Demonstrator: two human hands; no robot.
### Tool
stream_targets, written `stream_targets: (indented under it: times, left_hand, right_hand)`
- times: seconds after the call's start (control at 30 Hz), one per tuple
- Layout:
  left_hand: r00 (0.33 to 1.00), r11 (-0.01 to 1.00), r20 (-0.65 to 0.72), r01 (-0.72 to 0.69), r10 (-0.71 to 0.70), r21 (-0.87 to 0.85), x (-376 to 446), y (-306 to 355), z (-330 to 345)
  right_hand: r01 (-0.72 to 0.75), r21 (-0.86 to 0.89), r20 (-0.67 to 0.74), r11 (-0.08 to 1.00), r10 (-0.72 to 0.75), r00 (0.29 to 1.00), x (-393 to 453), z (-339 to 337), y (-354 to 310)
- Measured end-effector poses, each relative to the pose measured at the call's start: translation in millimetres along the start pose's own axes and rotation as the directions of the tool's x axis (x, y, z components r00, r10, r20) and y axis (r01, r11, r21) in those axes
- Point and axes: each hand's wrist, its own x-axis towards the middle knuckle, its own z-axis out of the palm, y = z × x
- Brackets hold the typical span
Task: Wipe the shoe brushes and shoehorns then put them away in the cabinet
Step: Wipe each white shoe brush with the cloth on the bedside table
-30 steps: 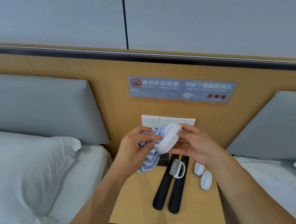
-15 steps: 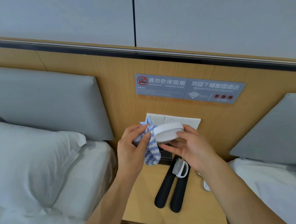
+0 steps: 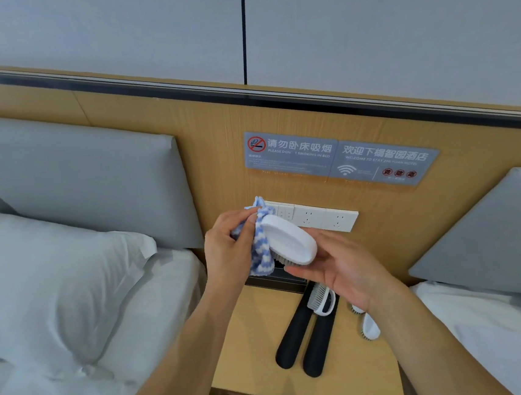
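Above the table (image 3: 253,335), the right hand (image 3: 342,272) cradles a white shoe brush (image 3: 289,242) from below, fingers curled round it; the left hand (image 3: 229,251) pinches a blue-and-white cloth (image 3: 263,254) against its end; turning the brush should expose every unwiped side.

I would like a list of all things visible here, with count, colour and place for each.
Oval brush: 1, white, held above the nightstand.
Cloth: 1, blue and white, against the oval brush.
Shoehorns: 2, black, side by side on the nightstand.
Handled brush: 1, white with grey bristles, on the shoehorns.
Small brush: at least 1, white, nightstand right, partly hidden.
Nightstand: 1, wood, between the beds.
Sockets: 1 white panel, on the headboard.
Signs: 2, grey, above the sockets.
Pillow: 1, white, left bed.
Left hand: grips the cloth.
Right hand: holds the oval brush.
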Motion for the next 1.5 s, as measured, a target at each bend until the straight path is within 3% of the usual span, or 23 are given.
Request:
stream_targets:
  times: [0.3,0.47,0.57,0.63,0.77,0.87,0.97,1.1,1.27,1.37,1.43,1.5]
  left_hand:
    - [0.986,0.976,0.098,-0.148,0.134,0.159,19,22,9]
    - [0.978,0.922,0.073,-0.210,0.198,0.325,9,31,18]
    - [0.982,0.954,0.174,-0.121,0.074,0.273,-5,30,24]
    - [0.963,0.939,0.238,-0.193,0.126,0.284,-14,28,26]
    - [0.955,0.915,0.248,-0.239,0.161,0.325,-11,32,21]
    - [0.957,0.916,0.215,-0.255,0.194,0.311,5,40,21]
    - [0.897,0.846,0.304,-0.415,0.320,0.334,15,48,22]
    - [0.826,0.818,0.451,-0.495,0.338,0.293,18,43,16]
    - [0.700,0.839,0.657,-0.511,0.280,0.187,10,35,5]
    - [0.658,0.879,0.721,-0.454,0.219,0.146,13,33,-5]
    - [0.700,0.918,0.696,-0.365,0.161,0.156,15,30,-10]
    - [0.800,0.967,0.594,-0.207,0.080,0.150,11,28,-12]
  right_hand:
    - [-0.068,-0.296,0.012,0.953,0.075,0.997,7,7,-8]
    - [-0.030,-0.180,-0.054,0.983,0.021,0.998,15,12,-9]
    - [0.024,-0.116,-0.059,0.993,-0.032,0.998,17,12,-9]
    - [0.055,-0.124,-0.071,0.991,-0.064,0.995,16,7,-9]
    - [0.064,-0.204,-0.005,0.977,-0.067,0.998,10,2,-4]
    - [0.044,-0.157,0.041,0.987,-0.038,0.998,8,3,-4]
    - [0.054,-0.070,0.064,0.996,-0.050,0.997,10,0,-12]
    - [0.064,-0.065,0.016,0.996,-0.063,0.998,11,-6,-15]
    - [0.050,-0.041,-0.127,0.998,-0.055,0.990,11,-17,-13]
    - [0.020,-0.051,-0.103,0.999,-0.025,0.994,9,-20,-11]
    - [0.010,-0.036,-0.098,0.999,-0.014,0.995,10,-18,-8]
    - [0.028,0.003,-0.127,1.000,-0.028,0.992,11,-15,-7]
